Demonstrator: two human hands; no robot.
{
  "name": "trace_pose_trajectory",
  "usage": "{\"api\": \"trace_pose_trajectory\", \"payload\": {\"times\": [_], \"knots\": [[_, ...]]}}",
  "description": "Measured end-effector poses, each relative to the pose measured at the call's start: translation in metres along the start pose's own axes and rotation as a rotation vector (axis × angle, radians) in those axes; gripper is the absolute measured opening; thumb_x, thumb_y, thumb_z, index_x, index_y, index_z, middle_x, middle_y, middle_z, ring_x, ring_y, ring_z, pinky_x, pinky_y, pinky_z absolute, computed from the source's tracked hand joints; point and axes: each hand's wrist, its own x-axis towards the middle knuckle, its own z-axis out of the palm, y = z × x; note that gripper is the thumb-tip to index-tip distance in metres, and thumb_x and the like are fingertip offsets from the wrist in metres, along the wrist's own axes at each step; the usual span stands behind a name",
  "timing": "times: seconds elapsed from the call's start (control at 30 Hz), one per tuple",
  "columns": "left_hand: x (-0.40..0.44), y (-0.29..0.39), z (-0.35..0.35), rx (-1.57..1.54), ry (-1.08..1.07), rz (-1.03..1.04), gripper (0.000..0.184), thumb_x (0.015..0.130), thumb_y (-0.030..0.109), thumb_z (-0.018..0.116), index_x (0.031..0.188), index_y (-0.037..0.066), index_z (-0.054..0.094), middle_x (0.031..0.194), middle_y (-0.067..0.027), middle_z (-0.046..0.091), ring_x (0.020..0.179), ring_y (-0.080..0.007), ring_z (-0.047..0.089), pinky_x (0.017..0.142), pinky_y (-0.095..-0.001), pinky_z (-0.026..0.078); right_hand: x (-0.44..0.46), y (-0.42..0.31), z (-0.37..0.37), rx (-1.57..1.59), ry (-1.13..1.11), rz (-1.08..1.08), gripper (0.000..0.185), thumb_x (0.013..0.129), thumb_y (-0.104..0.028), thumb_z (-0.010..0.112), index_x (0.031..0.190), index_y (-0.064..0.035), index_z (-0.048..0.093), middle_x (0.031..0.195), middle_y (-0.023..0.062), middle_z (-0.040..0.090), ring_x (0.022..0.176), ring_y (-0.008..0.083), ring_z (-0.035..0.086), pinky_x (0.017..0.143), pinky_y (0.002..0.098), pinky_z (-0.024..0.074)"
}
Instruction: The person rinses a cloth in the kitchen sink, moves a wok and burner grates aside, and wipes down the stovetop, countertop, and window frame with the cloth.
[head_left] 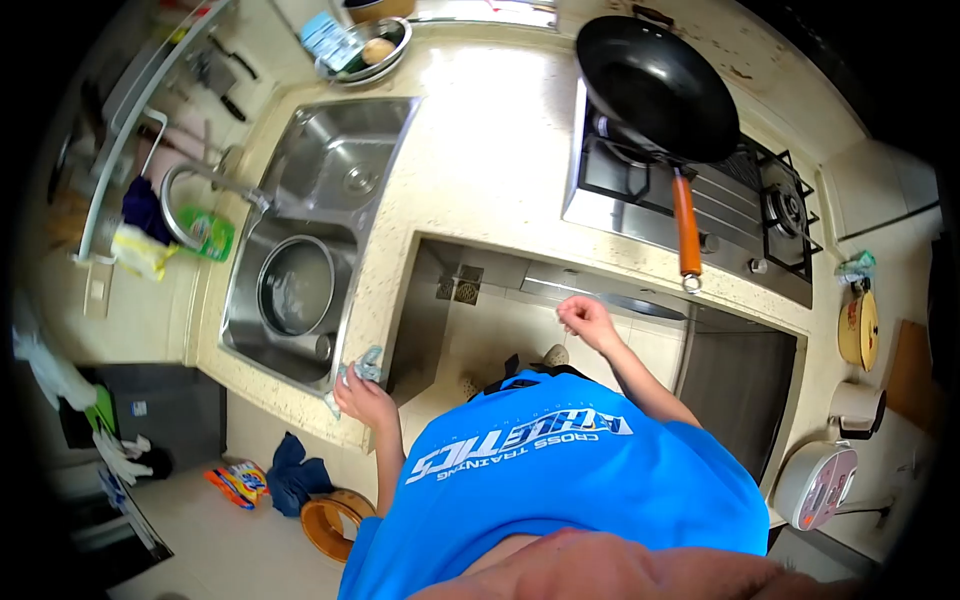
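My left hand is closed on a crumpled pale blue-green cloth at the counter's front edge, beside the sink. The cloth lies against the countertop, and part of it is hidden under my fingers. My right hand hangs in the air before the cabinet opening, its fingers curled in and nothing visible in them. Left of the cloth is the double steel sink, with a round metal pot holding water in its nearer basin.
A black wok sits on the gas stove, its orange handle sticking out past the counter edge. The faucet arches toward the sink. A rice cooker stands at right. An orange-brown ring-shaped container is on the floor.
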Motion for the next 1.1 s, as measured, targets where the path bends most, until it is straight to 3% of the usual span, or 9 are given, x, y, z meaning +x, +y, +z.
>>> {"api": "trace_pose_trajectory", "payload": {"times": [0.13,0.3,0.4,0.5,0.6,0.73,0.8,0.87,1.1], "knots": [[0.025,0.030,0.033,-0.050,0.032,-0.041,0.035,0.085,0.005,0.053,0.120,0.007,0.054,0.121,-0.0203,0.050,0.114,-0.0377,0.044,0.098,-0.0453,0.033,-0.010,-0.034,-0.090,0.149,0.249,0.063,0.026,0.095,-0.029,0.054,0.097,-0.0043,0.062,0.079,0.0030,0.065,0.063,0.0088,0.060,0.054,0.0198,0.0491],[0.061,0.135,0.035,-0.545,-0.109,0.195,0.032,0.090,0.006,0.049,0.121,0.000,0.052,0.118,-0.0169,0.053,0.111,-0.0308,0.050,0.098,-0.0387,0.037,0.008,-0.116,-0.167,0.632,0.137,-0.122,0.064,0.097,-0.052,0.032,0.131,0.0017,0.040,0.119,0.0227,0.057,0.108,0.0296,0.059,0.090,0.0379,0.0510],[0.067,0.195,0.045,-0.817,-0.294,0.211,0.029,0.094,0.009,0.046,0.121,-0.001,0.052,0.121,-0.0129,0.052,0.114,-0.0236,0.049,0.098,-0.0327,0.037,0.038,-0.149,-0.186,0.780,-0.050,-0.163,0.058,0.097,-0.048,0.037,0.126,0.0012,0.045,0.119,0.0243,0.057,0.110,0.0371,0.057,0.092,0.0406,0.0495],[0.079,0.246,0.040,-0.867,-0.393,0.368,0.030,0.094,0.009,0.047,0.121,-0.001,0.052,0.125,-0.0131,0.052,0.117,-0.0240,0.049,0.100,-0.0324,0.036,0.068,-0.179,-0.186,0.973,-0.029,-0.122,0.043,0.095,-0.037,0.051,0.099,0.0040,0.059,0.096,0.0227,0.065,0.089,0.0315,0.065,0.081,0.0402,0.0543],[0.099,0.273,0.047,-0.871,-0.421,0.445,0.031,0.093,0.009,0.049,0.123,-0.001,0.052,0.123,-0.0117,0.054,0.115,-0.0216,0.051,0.099,-0.0313,0.037,0.091,-0.188,-0.186,0.982,0.045,0.005,0.040,0.094,-0.033,0.052,0.094,0.0057,0.060,0.091,0.0226,0.065,0.083,0.0302,0.067,0.078,0.0398,0.0558],[0.133,0.288,0.071,-1.308,-0.708,0.091,0.031,0.093,0.007,0.048,0.122,-0.001,0.052,0.120,-0.0073,0.056,0.110,-0.0159,0.052,0.095,-0.0296,0.040,0.089,-0.203,-0.170,1.078,0.102,0.194,0.043,0.090,-0.031,0.056,0.099,0.0112,0.057,0.092,0.0230,0.065,0.082,0.0260,0.067,0.069,0.0351,0.0591],[0.151,0.294,0.090,-1.616,-0.875,-0.161,0.034,0.092,0.006,0.047,0.125,0.000,0.049,0.120,-0.0069,0.056,0.108,-0.0152,0.053,0.093,-0.0287,0.041,0.084,-0.218,-0.158,1.136,0.143,0.302,0.033,0.089,-0.029,0.058,0.083,0.0037,0.053,0.066,0.0049,0.053,0.050,0.0112,0.050,0.045,0.0193,0.0463],[0.170,0.301,0.108,-1.706,-0.921,-0.185,0.038,0.091,0.004,0.046,0.129,0.001,0.045,0.119,-0.0071,0.056,0.108,-0.0161,0.053,0.094,-0.0294,0.041,0.085,-0.228,-0.155,1.149,0.240,0.335,0.031,0.089,-0.027,0.059,0.071,-0.0046,0.046,0.059,-0.0022,0.040,0.043,0.0051,0.035,0.038,0.0172,0.0336],[0.221,0.363,0.099,-2.034,-0.941,-0.229,0.042,0.092,0.007,0.039,0.135,0.005,0.038,0.127,-0.0112,0.049,0.111,-0.0196,0.052,0.095,-0.0323,0.041,0.071,-0.271,-0.144,1.100,0.227,0.322,0.035,0.092,-0.026,0.058,0.064,-0.0111,0.042,0.050,-0.0051,0.037,0.038,0.0016,0.034,0.032,0.0159,0.0292]]}}
